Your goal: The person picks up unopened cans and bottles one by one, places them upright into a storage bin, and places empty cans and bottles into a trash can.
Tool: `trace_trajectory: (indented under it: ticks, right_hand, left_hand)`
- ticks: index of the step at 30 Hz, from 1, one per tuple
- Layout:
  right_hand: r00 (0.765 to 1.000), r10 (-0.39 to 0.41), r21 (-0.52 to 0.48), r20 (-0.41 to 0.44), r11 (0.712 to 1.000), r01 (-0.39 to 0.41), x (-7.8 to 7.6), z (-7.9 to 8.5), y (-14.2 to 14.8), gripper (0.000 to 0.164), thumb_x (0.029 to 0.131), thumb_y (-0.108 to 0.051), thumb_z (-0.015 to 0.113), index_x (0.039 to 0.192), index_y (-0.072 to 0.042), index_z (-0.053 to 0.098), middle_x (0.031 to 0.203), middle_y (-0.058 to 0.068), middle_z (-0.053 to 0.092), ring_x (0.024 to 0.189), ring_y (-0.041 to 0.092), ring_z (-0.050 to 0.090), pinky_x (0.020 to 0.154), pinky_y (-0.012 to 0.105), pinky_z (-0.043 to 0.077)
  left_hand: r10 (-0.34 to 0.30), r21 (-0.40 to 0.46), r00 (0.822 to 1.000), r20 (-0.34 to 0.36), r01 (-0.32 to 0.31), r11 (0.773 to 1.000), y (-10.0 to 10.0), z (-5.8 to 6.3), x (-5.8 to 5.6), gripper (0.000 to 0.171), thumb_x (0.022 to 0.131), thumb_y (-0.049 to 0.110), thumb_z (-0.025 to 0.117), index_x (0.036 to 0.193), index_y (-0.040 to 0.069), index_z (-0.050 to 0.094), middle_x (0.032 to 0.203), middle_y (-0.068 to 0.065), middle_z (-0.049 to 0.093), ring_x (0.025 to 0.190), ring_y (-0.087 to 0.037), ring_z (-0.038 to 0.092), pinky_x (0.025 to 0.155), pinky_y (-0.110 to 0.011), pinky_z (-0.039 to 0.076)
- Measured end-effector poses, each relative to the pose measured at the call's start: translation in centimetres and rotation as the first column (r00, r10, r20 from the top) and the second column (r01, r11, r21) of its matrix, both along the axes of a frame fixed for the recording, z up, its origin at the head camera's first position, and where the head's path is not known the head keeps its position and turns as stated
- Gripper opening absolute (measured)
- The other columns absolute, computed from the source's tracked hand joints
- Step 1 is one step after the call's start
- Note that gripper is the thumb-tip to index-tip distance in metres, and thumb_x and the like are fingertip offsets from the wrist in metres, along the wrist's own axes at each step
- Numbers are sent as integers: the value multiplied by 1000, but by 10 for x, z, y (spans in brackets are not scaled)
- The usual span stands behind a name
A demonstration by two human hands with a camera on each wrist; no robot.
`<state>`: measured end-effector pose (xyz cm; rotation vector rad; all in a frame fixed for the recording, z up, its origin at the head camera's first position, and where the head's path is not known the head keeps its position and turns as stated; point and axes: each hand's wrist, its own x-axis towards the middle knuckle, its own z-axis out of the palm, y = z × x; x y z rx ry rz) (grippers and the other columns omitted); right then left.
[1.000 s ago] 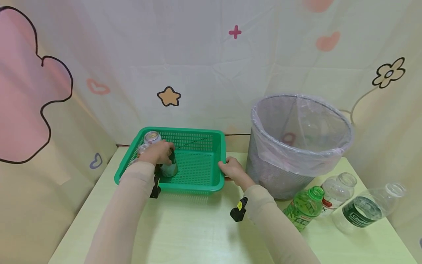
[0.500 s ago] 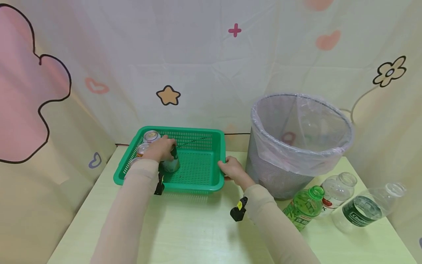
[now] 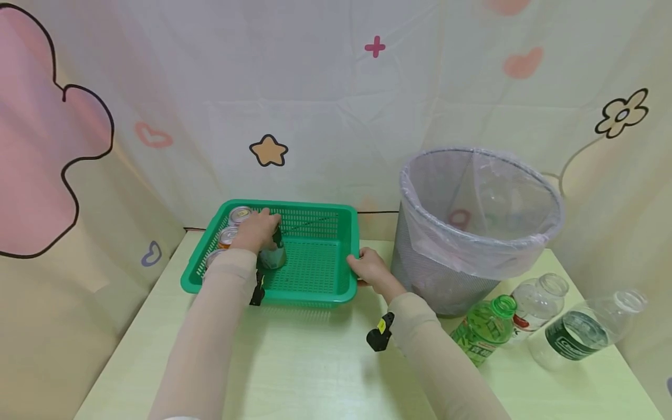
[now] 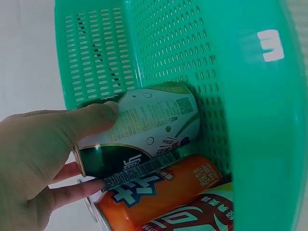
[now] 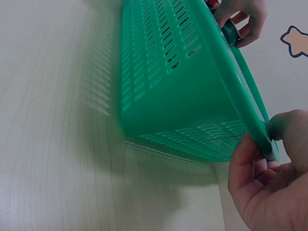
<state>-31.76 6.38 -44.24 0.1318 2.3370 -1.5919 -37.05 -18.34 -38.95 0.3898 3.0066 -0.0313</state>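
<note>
My left hand (image 3: 257,231) grips the top of a green-and-white drink can (image 4: 149,120) inside the green plastic basket (image 3: 299,298). Thumb and fingers sit round the can's upper end in the left wrist view. Beside it stand an orange can (image 4: 166,185) and a dark red can (image 4: 197,214) by the basket wall. In the head view the lids of several cans show along the basket's left side, such as a silver can top (image 3: 240,214). My right hand (image 3: 371,269) pinches the basket's right rim, thumb above and fingers below, as the right wrist view shows.
A mesh wastebasket (image 3: 446,280) lined with a translucent bag stands right of the basket. Near it on the table (image 3: 310,367) are a green bottle (image 3: 485,326), a clear bottle with a red label (image 3: 538,303) and a larger clear bottle (image 3: 583,335). A patterned curtain (image 3: 315,105) hangs behind.
My left hand has moved the green-and-white can slightly right and toward the back of the basket. The right hand keeps its hold on the rim.
</note>
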Motion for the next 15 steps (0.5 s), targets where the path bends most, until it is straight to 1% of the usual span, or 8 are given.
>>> trace_trajectory:
  ticks: [3, 8, 15]
  right_hand:
    - [1000, 0, 0, -1, 1000, 0, 0, 1, 0, 25, 90, -21, 42, 102, 0, 46, 101, 19, 52, 91, 30, 57, 62, 34, 52]
    - [1000, 1, -7, 2, 1000, -1, 0, 1, 1, 25, 90, -21, 43, 103, 0, 45, 101, 20, 52, 92, 31, 57, 61, 34, 52]
    - [1000, -1, -8, 0, 1000, 1, 0, 0, 0, 24, 89, -21, 43, 101, 0, 46, 99, 18, 53, 90, 30, 58, 62, 34, 52]
  left_hand:
    - [6, -16, 1000, -3, -6, 1000, 0, -2, -4, 55, 70, 23, 72, 119, 10, 49, 115, -17, 43, 105, -37, 42, 81, -49, 42]
    - [22, -14, 1000, -16, -22, 1000, 1, -3, -8, 60, 70, 21, 72, 123, 10, 45, 121, -19, 41, 109, -39, 39, 83, -50, 41]
    - [25, -25, 999, -30, -26, 999, 1, -2, -12, 62, 71, 20, 71, 124, 9, 44, 123, -21, 39, 109, -40, 38, 83, -51, 41]
